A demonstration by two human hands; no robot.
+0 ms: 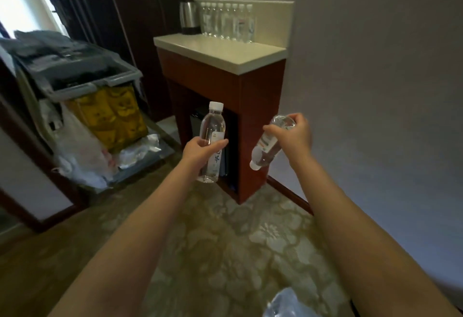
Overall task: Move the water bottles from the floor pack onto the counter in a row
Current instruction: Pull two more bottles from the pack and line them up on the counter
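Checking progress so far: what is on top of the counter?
The counter holds a kettle at back left and a row of water bottles beside it; overlap hides their exact count.

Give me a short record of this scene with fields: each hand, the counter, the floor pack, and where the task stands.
left: left hand grips a clear plastic water bottle, upright, white cap up
right: right hand grips a second clear bottle, tilted, cap down
counter: cream countertop carries a row of clear bottles at the back, beside a steel kettle
floor: crumpled clear plastic wrap at the bottom edge
status: both held bottles not yet on the counter
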